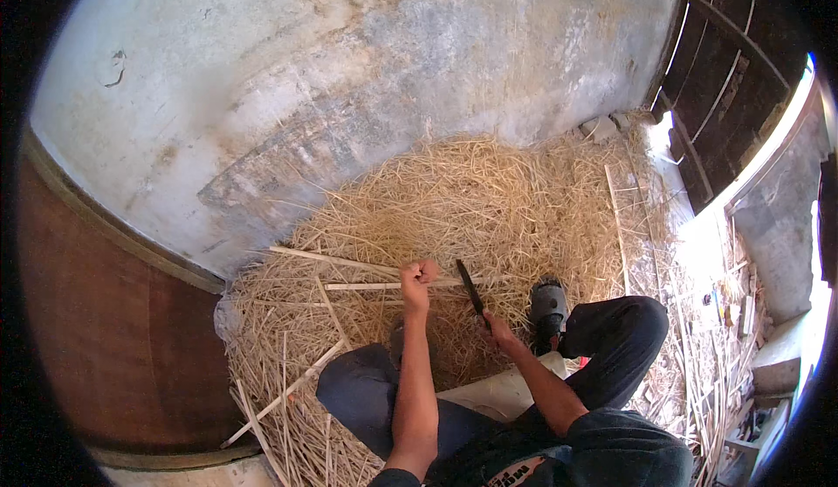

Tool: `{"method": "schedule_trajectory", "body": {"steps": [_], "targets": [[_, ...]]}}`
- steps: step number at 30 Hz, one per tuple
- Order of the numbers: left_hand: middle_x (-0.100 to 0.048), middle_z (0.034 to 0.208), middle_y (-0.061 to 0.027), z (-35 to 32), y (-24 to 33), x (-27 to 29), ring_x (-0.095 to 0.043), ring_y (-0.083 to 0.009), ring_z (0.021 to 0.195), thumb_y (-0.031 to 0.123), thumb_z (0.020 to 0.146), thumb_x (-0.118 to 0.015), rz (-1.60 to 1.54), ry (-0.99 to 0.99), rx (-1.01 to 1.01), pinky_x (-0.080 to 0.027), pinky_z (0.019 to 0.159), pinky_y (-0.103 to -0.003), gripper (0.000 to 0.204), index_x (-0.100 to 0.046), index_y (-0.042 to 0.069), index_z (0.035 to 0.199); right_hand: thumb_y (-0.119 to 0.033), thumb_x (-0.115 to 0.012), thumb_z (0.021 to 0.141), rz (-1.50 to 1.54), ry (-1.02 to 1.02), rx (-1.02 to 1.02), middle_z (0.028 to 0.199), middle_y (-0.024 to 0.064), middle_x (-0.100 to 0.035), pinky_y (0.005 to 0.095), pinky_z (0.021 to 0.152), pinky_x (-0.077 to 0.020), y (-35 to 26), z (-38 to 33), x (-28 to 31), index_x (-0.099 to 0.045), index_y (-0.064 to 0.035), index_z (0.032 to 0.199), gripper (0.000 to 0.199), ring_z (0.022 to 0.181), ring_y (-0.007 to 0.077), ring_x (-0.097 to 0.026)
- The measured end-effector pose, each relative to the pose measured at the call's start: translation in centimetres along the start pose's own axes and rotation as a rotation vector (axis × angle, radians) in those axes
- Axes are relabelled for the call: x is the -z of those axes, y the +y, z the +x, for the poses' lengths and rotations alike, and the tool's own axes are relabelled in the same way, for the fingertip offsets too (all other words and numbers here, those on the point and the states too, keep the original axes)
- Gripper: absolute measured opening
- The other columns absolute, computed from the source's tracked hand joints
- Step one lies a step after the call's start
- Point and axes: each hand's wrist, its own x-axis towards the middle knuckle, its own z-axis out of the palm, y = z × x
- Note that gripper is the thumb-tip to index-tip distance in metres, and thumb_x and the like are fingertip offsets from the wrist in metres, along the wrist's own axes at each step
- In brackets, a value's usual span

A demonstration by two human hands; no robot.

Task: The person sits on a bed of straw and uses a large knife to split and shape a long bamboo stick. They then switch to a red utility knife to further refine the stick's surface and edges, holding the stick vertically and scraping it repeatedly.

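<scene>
In front of my knees, my left hand is closed in a fist around what looks like a thin pale bamboo strip. Its fingers hide the exact grip. A second pale strip runs just below it, partly behind the hand. My right hand is wrapped round the handle of a knife. The knife's long dark blade tilts up and to the left, its tip a short way right of the left fist and apart from it.
Shavings and straw-like strips cover the ground up to a stained wall. Longer strips lie at the left by a brown panel. My shod foot rests right of the knife. A pale seat shows between my legs.
</scene>
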Motion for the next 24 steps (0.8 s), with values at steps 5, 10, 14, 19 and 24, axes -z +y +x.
{"method": "schedule_trajectory", "body": {"steps": [5,10,14,19,24], "targets": [[-0.018,0.055,-0.0012,0.2,3.4,-0.5,-0.013,-0.0152,0.052,0.036,0.098,-0.048,-0.033,-0.099,-0.149,-0.014,0.055,-0.036,0.051,-0.022,0.011,0.061,-0.058,-0.049,0.106,-0.084,0.197,-0.065,0.070,0.0039,-0.060,0.0448,0.052,-0.0449,-10.2,-1.0,-2.4,-0.061,-0.0079,0.101,0.052,0.054,0.0245,-0.057],[-0.018,0.054,-0.0018,0.1,5.1,-1.6,-0.012,-0.0147,0.052,0.034,0.098,-0.047,-0.044,-0.135,-0.203,-0.013,0.056,-0.036,0.052,-0.021,0.010,0.060,-0.055,-0.042,0.108,-0.660,0.301,0.169,0.070,0.0222,-0.063,0.0553,0.062,-0.0495,-17.9,-2.5,-4.4,-0.058,0.0005,0.120,0.059,0.064,0.0419,-0.064],[-0.018,0.054,-0.0014,0.1,6.0,-3.3,-0.012,-0.0146,0.052,0.036,0.097,-0.048,-0.066,-0.187,-0.192,-0.013,0.056,-0.037,0.053,-0.021,0.009,0.059,-0.051,-0.045,0.108,-0.537,0.328,0.246,0.067,0.0227,-0.063,0.0542,0.057,-0.0489,-19.3,-2.3,-4.3,-0.056,0.0001,0.122,0.054,0.062,0.0432,-0.065],[-0.020,0.058,-0.0009,-0.3,7.0,-2.4,-0.015,-0.0165,0.057,0.034,0.093,-0.050,-0.001,-0.188,-0.174,-0.017,0.058,-0.039,0.048,-0.019,0.013,0.063,-0.045,-0.046,0.109,-0.536,0.272,0.306,0.074,0.0236,-0.067,0.0533,0.060,-0.0503,-25.2,-3.8,-5.9,-0.057,0.0004,0.124,0.049,0.067,0.0443,-0.068],[-0.020,0.056,-0.0007,-0.7,8.9,-4.4,-0.013,-0.0160,0.054,0.039,0.095,-0.049,-0.168,-0.153,-0.220,-0.017,0.058,-0.037,0.049,-0.020,0.014,0.063,-0.044,-0.044,0.110,-0.677,0.349,0.137,0.077,0.0235,-0.070,0.0556,0.064,-0.0520,-22.3,-2.5,-1.4,-0.059,0.0066,0.121,0.054,0.071,0.0444,-0.069]]}}
